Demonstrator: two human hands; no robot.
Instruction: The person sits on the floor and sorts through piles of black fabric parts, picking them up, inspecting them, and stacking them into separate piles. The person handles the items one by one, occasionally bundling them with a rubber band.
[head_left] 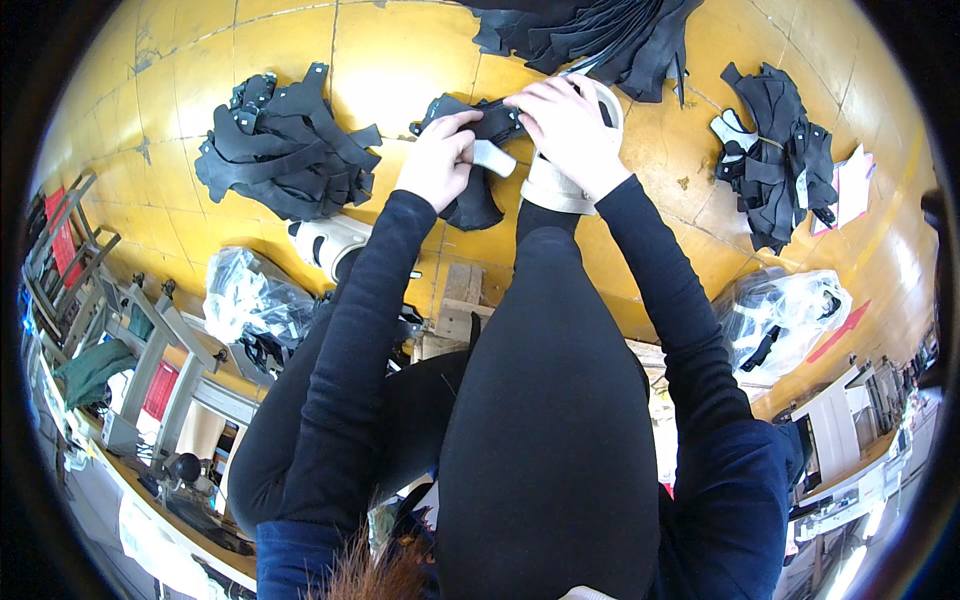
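Note:
Between my feet, a black cut fabric piece hangs or lies just above the floor, with a pale grey-white piece on it. My left hand is closed on the black fabric piece, thumb and fingers around its left part beside the pale piece. My right hand reaches over my right shoe, its bent fingertips touching the fabric's right end near a small pale dot; what lies under those fingertips is hidden.
On the yellow floor are a heap of black fabric pieces at left, a fanned black stack ahead, and a tied black bundle with papers at right. Clear plastic bags lie on both sides. A wooden block stands between my legs.

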